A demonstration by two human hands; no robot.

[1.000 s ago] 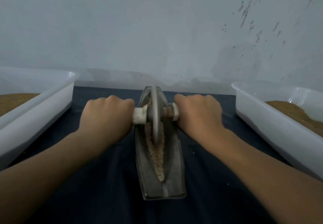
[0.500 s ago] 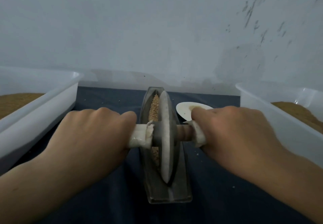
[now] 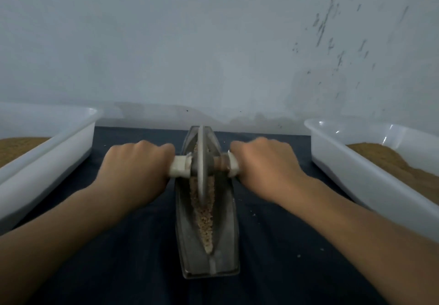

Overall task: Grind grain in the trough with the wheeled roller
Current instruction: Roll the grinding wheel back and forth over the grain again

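Dark cloth — left hand, right hand round roller, wheel in trough

White bins flanking; wall close ahead

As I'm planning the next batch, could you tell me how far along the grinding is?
Done: grain is loaded along the trough. In hand: left hand and right hand grip the wheeled roller near the far end. Left: the grain looks coarse, so more passes seem needed.
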